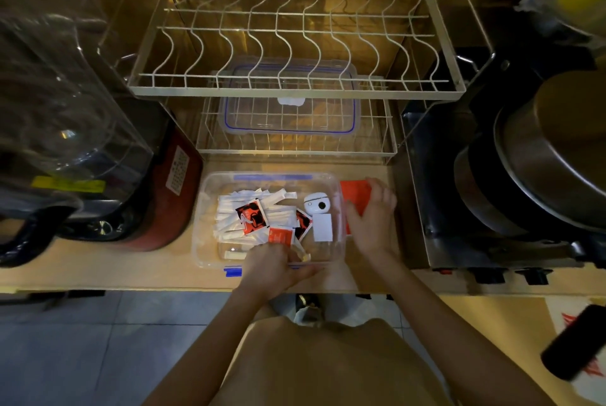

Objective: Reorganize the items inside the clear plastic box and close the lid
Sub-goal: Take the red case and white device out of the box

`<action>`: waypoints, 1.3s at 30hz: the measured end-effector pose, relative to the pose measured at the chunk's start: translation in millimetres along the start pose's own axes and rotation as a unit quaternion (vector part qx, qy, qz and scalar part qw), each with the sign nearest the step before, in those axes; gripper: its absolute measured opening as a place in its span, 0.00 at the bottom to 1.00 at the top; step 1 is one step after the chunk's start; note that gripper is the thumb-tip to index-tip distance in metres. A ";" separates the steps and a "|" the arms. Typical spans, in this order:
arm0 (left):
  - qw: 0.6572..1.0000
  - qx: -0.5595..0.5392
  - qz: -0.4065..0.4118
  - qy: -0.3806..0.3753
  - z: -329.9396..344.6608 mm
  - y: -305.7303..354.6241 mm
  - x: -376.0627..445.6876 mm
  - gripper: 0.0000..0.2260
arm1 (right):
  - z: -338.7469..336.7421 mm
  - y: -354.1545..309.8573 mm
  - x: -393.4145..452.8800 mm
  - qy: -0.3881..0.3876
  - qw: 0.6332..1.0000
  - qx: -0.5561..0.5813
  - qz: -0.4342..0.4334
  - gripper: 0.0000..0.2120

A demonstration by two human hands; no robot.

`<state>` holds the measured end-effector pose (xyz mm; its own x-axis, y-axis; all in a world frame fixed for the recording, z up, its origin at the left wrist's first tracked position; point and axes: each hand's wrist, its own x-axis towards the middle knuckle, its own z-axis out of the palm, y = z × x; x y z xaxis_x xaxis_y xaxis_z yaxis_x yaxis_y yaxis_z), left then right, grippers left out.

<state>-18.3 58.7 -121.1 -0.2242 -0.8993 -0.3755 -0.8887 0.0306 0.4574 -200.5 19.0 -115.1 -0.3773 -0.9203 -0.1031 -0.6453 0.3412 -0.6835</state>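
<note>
Left hand (273,266) grips the clear plastic box's (337,209) 6 o'clock rim; right hand (372,218), fingers relaxed, presses its 3 o'clock wall.

Home kitchen: wire dish rack (295,35) over counter (98,271), steel pot (551,156) on stove (492,261).

Both forearms are bare, no sleeves reaching the wrists. The left hand (273,269) and right hand (372,220) carry no rings, watch or gloves. A plain tan garment (314,369) covers the torso below.
</note>
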 end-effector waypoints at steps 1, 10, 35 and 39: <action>1.000 0.012 0.000 -0.003 -0.9 3.1 -1.9 0.23 | 0.5 -5.0 -5.9 0.005 1.000 0.011 -0.017 0.24; 0.994 -0.092 0.005 0.051 -15.2 -4.7 -5.7 0.15 | 15.9 -24.1 -31.3 -0.167 0.973 -0.006 -0.162 0.09; 0.996 0.053 -0.023 -0.061 -24.1 -49.0 0.6 0.24 | 68.2 -34.1 -40.8 -0.141 0.974 -0.138 0.108 0.24; 0.996 0.066 -0.016 -0.061 -22.8 -52.6 -0.4 0.23 | 28.7 -52.7 -47.8 -0.082 0.995 -0.015 0.055 0.26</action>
<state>37.7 47.4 -126.6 -0.2353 -0.8415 -0.4864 -0.9390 0.0677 0.3372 -129.3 39.5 -94.9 -0.3357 -0.8949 -0.2939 -0.6263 0.4452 -0.6400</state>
